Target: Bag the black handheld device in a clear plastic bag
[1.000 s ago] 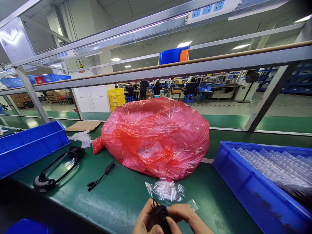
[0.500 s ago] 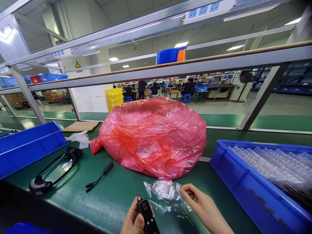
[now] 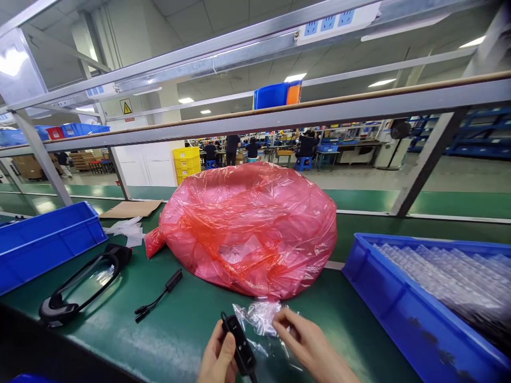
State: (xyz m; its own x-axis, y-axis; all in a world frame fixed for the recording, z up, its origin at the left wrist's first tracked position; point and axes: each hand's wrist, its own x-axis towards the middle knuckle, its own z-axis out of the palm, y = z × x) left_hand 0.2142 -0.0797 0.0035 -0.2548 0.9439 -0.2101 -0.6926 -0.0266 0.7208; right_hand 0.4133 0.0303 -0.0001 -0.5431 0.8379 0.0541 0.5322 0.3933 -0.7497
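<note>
Near edge of green worktop: left hand grips black adapter upright, clear for bagging; right hand pinches clear plastic bag, apparently opening it.

Red bag, black adapter (glossy), blue bin, green table

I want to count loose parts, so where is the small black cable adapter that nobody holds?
The black cable adapter lies on the green bench, left of centre, between the black curved frame and the red plastic bag.

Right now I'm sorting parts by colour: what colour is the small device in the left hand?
Black, in the head view: the small device.
</note>
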